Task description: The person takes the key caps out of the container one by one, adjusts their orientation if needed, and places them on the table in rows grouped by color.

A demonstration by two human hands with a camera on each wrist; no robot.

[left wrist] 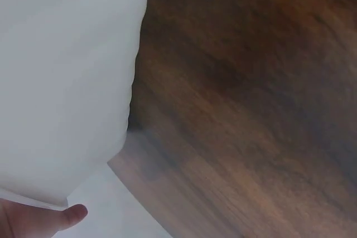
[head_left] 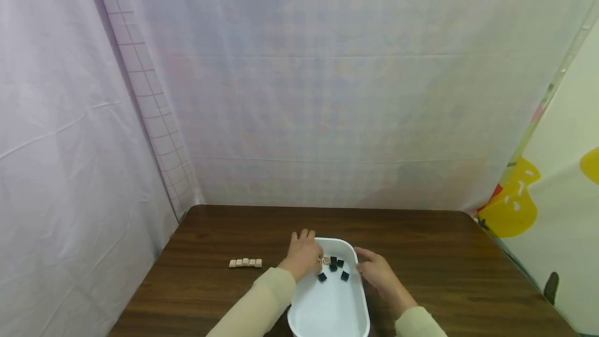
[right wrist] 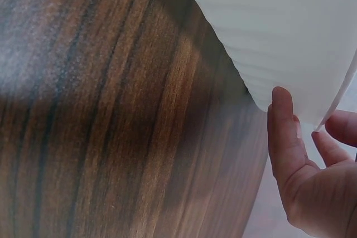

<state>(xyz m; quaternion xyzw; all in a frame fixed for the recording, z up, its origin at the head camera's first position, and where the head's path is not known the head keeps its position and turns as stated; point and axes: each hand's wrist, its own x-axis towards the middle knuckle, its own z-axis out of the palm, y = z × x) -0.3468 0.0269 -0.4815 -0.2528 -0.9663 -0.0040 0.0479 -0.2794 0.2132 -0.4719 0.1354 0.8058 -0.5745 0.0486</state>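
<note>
In the head view, a white tub stands on the table near me. Several black keycaps and a pale one with a brownish pattern lie loose inside it. My left hand reaches over the tub's left rim, its thumb side inside by the pale keycap; whether it pinches anything is hidden. Some of its other fingers stick out forward past the rim. My right hand grips the right rim, with the thumb at the inner side and a finger along the outer wall.
A short row of several cream keycaps lies on the brown wooden table, left of the tub. Behind the table's far edge hangs a pale curtain. Another white curtain hangs at the left.
</note>
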